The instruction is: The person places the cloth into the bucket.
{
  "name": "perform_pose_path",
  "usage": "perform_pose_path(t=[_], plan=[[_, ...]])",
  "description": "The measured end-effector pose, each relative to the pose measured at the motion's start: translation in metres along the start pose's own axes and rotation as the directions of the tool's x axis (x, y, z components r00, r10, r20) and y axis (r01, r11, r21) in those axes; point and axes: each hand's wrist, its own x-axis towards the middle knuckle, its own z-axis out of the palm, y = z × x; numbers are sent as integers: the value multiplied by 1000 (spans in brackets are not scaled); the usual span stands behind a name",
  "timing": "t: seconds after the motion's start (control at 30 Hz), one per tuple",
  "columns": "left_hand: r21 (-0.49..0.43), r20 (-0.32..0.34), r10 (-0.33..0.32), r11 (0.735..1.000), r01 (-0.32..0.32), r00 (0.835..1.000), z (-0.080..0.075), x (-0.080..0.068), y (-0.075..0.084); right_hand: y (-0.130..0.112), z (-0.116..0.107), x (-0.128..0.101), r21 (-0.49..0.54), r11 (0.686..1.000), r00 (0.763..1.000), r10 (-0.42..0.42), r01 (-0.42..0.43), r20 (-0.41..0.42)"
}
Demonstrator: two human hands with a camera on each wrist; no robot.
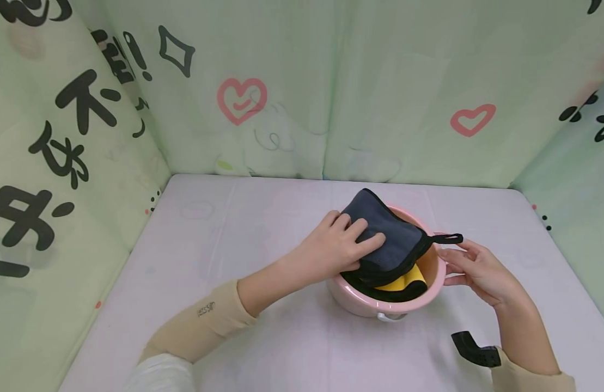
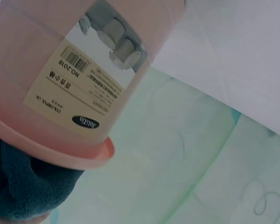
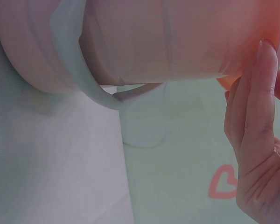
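A dark blue cleaning cloth (image 1: pixel 392 234) with black edging and a hanging loop lies bunched over the pink bucket (image 1: pixel 365 307), partly above its rim. My left hand (image 1: pixel 343 245) grips the cloth from the left, fingers bent over its top. In the left wrist view the plush blue cloth (image 2: pixel 32 186) bulges past the rim. Below it, inside the bucket, yellow fabric (image 1: pixel 404 279) with a black edge shows; whether it belongs to the same cloth is hidden. With fairly straight fingers, my right hand (image 1: pixel 483 269) touches the bucket's right side just under the rim.
A pale handle (image 3: pixel 74 56) hangs on the bucket's side. The bucket stands on a white-covered table (image 1: pixel 233 228). Green printed curtains (image 1: pixel 282 109) enclose the back and sides. A black curved piece (image 1: pixel 475 351) is fixed at the right wrist.
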Motion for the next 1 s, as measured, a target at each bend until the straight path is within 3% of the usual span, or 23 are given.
perform_pose_path(t=[0.23, 0.37, 0.57, 0.8, 1.0], plan=[[36, 50, 16, 999, -18, 999, 8, 7, 8, 1, 0, 1, 58, 998, 999, -40, 38, 34], [46, 120, 24, 999, -30, 992, 9, 11, 11, 1, 0, 2, 74, 997, 998, -41, 38, 42], [40, 233, 42, 998, -52, 972, 9, 18, 13, 1, 0, 1, 89, 995, 997, -49, 44, 55], [46, 286, 71, 995, -88, 955, 15, 26, 14, 2, 0, 1, 72, 997, 999, -37, 34, 39], [11, 382, 98, 994, -110, 919, 20, 32, 16, 2, 0, 1, 67, 997, 999, -29, 26, 31]])
